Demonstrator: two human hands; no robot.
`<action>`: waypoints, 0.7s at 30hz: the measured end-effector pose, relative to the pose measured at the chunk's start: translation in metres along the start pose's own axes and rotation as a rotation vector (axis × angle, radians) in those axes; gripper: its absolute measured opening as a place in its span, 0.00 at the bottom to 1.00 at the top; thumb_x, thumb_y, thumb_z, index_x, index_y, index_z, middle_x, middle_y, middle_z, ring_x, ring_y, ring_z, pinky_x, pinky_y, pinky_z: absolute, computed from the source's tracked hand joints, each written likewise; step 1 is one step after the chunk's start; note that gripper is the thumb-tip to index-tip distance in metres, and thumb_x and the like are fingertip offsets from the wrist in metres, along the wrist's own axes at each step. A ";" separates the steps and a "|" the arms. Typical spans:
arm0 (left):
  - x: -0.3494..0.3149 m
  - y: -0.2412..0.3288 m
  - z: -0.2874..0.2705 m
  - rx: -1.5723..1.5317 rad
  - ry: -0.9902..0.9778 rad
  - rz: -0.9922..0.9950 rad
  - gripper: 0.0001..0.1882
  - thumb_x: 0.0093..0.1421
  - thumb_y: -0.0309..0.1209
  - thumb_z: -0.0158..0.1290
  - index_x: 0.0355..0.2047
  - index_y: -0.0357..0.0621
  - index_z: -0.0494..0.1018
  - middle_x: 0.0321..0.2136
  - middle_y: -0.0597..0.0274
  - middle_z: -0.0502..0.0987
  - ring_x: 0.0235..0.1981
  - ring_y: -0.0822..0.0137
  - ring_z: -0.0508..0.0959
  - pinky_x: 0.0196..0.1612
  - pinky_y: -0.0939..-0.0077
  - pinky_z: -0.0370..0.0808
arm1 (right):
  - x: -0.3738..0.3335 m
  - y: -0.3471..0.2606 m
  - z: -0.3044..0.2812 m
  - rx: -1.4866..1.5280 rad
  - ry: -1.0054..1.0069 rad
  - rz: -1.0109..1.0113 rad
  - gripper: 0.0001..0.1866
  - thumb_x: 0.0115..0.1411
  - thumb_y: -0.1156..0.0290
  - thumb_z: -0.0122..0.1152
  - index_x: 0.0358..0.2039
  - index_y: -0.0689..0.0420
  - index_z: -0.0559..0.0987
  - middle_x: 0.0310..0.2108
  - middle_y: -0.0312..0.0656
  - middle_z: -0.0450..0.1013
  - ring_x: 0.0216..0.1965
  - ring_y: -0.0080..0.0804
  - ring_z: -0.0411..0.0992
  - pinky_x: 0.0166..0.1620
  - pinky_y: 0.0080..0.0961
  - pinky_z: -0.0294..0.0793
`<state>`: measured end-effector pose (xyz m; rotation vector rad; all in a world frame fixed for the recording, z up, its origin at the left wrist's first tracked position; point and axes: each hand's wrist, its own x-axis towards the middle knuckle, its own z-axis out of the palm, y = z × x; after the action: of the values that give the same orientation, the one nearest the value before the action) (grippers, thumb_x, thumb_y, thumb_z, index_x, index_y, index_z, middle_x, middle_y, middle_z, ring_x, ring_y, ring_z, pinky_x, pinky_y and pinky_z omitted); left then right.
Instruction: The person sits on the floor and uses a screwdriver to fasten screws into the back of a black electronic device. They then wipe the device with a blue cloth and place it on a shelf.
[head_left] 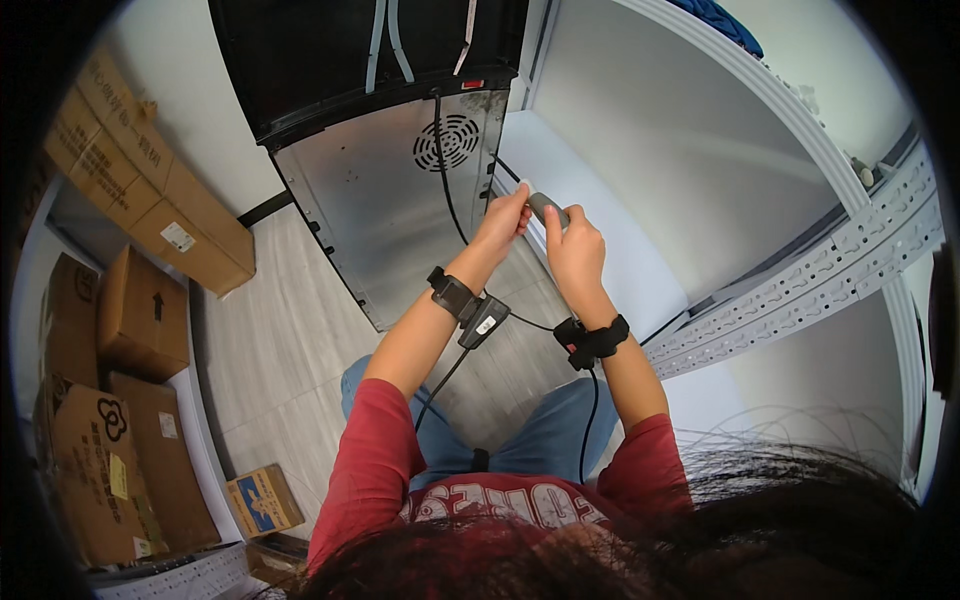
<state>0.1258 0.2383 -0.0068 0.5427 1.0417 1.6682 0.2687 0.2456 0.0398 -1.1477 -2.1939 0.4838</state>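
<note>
Holding a small grey tool (548, 208) against the white cabinet edge (560, 170) beside the appliance's metal back panel (390, 210), the right hand (575, 250) grips it while the left hand (505, 222) pinches its tip; steady aim seems needed next.

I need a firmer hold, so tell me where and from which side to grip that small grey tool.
Grip the grey tool around its middle, coming from its near, lower side, where the right hand already closes on it. It is a short, slim bar lying roughly crosswise, so fingers likely wrap it best across its width. The left hand touches its left end, next to the metal panel.
</note>
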 end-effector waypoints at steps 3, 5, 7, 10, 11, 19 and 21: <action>-0.002 0.001 0.001 0.073 0.036 0.016 0.19 0.63 0.46 0.51 0.22 0.48 0.69 0.19 0.72 0.65 0.20 0.78 0.62 0.25 0.83 0.61 | -0.006 0.003 0.005 0.053 0.169 -0.169 0.19 0.58 0.62 0.59 0.41 0.65 0.71 0.36 0.56 0.72 0.30 0.53 0.75 0.31 0.40 0.75; 0.000 -0.002 0.003 0.103 0.054 0.022 0.18 0.63 0.46 0.51 0.22 0.48 0.68 0.19 0.72 0.65 0.20 0.77 0.62 0.25 0.83 0.61 | -0.011 0.005 0.009 0.092 0.302 -0.300 0.18 0.60 0.60 0.56 0.38 0.65 0.72 0.31 0.56 0.74 0.28 0.54 0.75 0.30 0.40 0.75; 0.001 -0.003 0.001 0.052 0.043 0.005 0.18 0.63 0.45 0.52 0.21 0.48 0.68 0.19 0.72 0.65 0.20 0.77 0.63 0.24 0.83 0.61 | -0.011 0.006 0.012 0.119 0.298 -0.319 0.19 0.62 0.58 0.54 0.36 0.65 0.74 0.25 0.56 0.75 0.26 0.55 0.75 0.31 0.41 0.74; 0.003 -0.005 -0.001 0.012 0.017 0.006 0.18 0.62 0.45 0.53 0.21 0.48 0.67 0.19 0.72 0.65 0.20 0.77 0.63 0.24 0.82 0.61 | -0.007 0.005 0.009 0.162 0.075 0.033 0.22 0.63 0.55 0.50 0.32 0.65 0.77 0.21 0.56 0.75 0.26 0.56 0.75 0.32 0.42 0.74; 0.003 -0.005 -0.001 0.005 0.007 0.010 0.18 0.62 0.45 0.54 0.20 0.48 0.67 0.19 0.72 0.65 0.20 0.77 0.63 0.23 0.82 0.61 | -0.007 0.007 0.009 0.166 0.044 0.057 0.23 0.63 0.54 0.49 0.31 0.65 0.77 0.21 0.56 0.75 0.26 0.56 0.75 0.33 0.43 0.73; 0.002 -0.011 -0.001 0.092 0.072 -0.009 0.18 0.61 0.43 0.54 0.20 0.47 0.67 0.17 0.72 0.65 0.17 0.78 0.62 0.21 0.83 0.59 | -0.009 0.035 0.023 0.134 -0.044 0.060 0.32 0.68 0.51 0.35 0.22 0.64 0.77 0.13 0.45 0.72 0.19 0.41 0.73 0.29 0.35 0.70; 0.003 -0.011 -0.006 0.098 0.076 0.003 0.18 0.60 0.43 0.55 0.20 0.46 0.67 0.17 0.72 0.65 0.17 0.78 0.62 0.21 0.83 0.59 | -0.012 0.033 0.019 0.169 -0.080 0.085 0.32 0.68 0.51 0.36 0.22 0.65 0.77 0.13 0.44 0.71 0.18 0.39 0.73 0.28 0.34 0.70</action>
<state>0.1262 0.2399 -0.0198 0.5482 1.1837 1.6575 0.2815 0.2536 0.0031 -1.1506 -2.1310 0.7484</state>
